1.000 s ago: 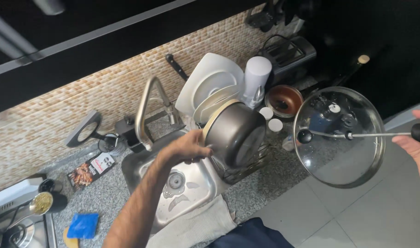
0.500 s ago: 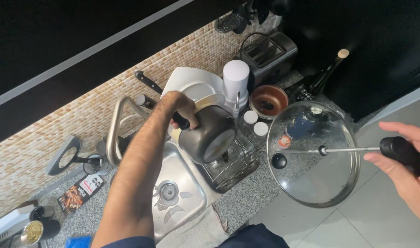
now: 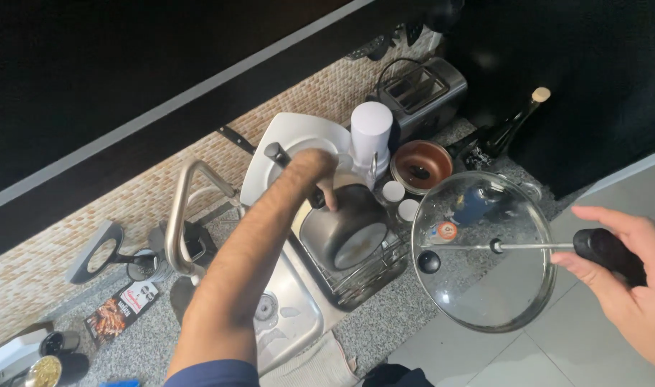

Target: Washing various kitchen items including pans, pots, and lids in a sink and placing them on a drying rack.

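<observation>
My left hand (image 3: 319,173) reaches over the sink and grips the black handle of a grey pot (image 3: 345,231) that lies tilted in the dish rack (image 3: 356,283). My right hand (image 3: 632,287) holds the black handle (image 3: 607,251) of a round glass lid (image 3: 483,251) with a metal rim, out to the right above the counter edge. A white square plate (image 3: 288,140) stands in the rack behind the pot.
A steel sink (image 3: 284,315) with a curved tap (image 3: 187,215) lies left of the rack. A white cylinder (image 3: 371,129), a brown bowl (image 3: 420,165), a toaster (image 3: 417,93) and a corked dark bottle (image 3: 514,125) stand at the back. A cloth (image 3: 316,365) hangs at the counter front.
My left hand has moved from the pot's rim up to its handle. The lid in my right hand stays out to the right; the view has shifted.
</observation>
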